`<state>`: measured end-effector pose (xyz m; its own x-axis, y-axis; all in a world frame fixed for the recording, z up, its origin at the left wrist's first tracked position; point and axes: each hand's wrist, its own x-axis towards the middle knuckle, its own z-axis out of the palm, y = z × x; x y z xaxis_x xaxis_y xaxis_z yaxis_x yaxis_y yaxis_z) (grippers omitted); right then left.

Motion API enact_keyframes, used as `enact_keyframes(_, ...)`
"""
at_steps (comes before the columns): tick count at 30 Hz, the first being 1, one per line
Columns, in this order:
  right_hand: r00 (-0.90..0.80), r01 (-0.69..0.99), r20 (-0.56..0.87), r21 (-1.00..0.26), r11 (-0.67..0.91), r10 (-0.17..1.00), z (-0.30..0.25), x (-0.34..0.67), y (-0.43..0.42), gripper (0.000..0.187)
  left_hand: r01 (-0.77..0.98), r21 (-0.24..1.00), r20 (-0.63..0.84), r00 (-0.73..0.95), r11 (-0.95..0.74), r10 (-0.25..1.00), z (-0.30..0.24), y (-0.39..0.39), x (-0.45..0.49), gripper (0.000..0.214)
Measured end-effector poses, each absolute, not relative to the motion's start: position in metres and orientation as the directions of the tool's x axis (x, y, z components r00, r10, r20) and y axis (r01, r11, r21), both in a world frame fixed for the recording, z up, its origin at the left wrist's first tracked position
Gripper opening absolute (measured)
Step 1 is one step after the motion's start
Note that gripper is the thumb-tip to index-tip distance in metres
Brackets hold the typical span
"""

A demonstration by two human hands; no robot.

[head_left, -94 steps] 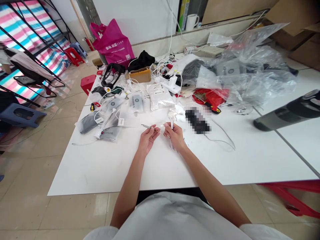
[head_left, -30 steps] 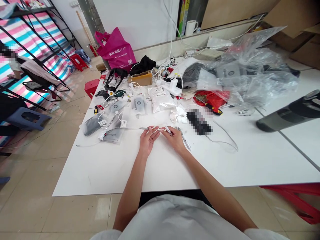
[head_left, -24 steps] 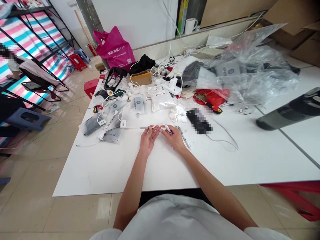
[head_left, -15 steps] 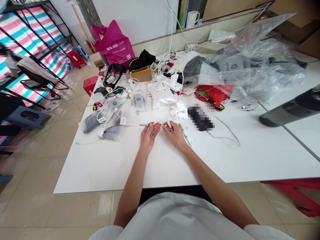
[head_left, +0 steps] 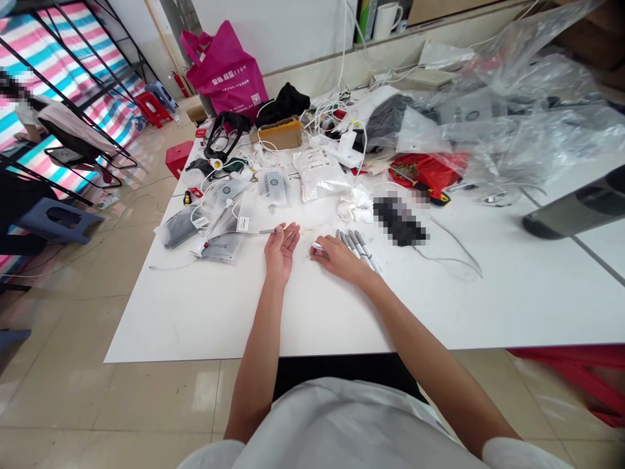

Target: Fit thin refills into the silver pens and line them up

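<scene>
White tabletop (head_left: 205,319) runs forward from its near edge. Left hand (head_left: 278,255), palm up, fingers loosely spread, pinches a slim grey rod (head_left: 266,231). Right hand (head_left: 339,256), curled, grips a white item (head_left: 317,246), largely hidden. Pens (head_left: 364,246) lie just beside that hand. Farther, a black thing (head_left: 398,221) is pixelated; the bottle (head_left: 581,205) is cut off.

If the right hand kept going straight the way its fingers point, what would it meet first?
Probably the left hand, across a small gap from the right hand, though their relative heights are hard to judge.
</scene>
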<state>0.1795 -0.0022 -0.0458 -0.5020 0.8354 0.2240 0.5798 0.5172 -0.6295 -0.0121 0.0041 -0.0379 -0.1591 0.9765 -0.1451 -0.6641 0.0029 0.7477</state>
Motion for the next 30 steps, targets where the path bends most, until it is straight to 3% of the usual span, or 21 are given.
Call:
enact_keyframes(5,-0.45,0.559,0.213,-0.689,0.46,0.867,-0.045,0.177,-0.004,0.013,-0.665,0.747,-0.133,-0.15,0.0,0.98,-0.037,0.001,-0.008,0.027)
enact_keyframes(11,-0.217,0.294,0.292,-0.891,0.347,0.932,-0.021,0.177,0.008,0.033,-0.699,0.709,-0.196,-0.064,0.096,0.978,-0.031,0.003,0.008,0.021)
enact_keyframes(17,-0.264,0.259,0.356,-0.869,0.421,0.896,-0.007,0.183,0.022,0.039,-0.64,0.739,-0.189,0.105,0.212,0.976,-0.023,0.014,0.022,0.031)
enact_keyframes(21,-0.245,0.355,0.306,-0.855,0.379,0.92,-0.025,0.192,0.018,0.034,-0.439,0.879,-0.133,0.148,0.186,0.98,-0.032,0.011,0.023,0.044)
enact_keyframes(24,-0.27,0.447,0.29,-0.807,0.386,0.918,-0.035,0.196,0.013,0.025,-0.38,0.915,-0.063,0.196,0.135,0.979,-0.039,0.006,0.023,0.043)
enact_keyframes(30,-0.23,0.376,0.272,-0.861,0.343,0.934,-0.03,0.197,0.01,0.029,-0.384,0.918,-0.042,0.159,0.101,0.986,-0.04,0.003,0.023,0.032)
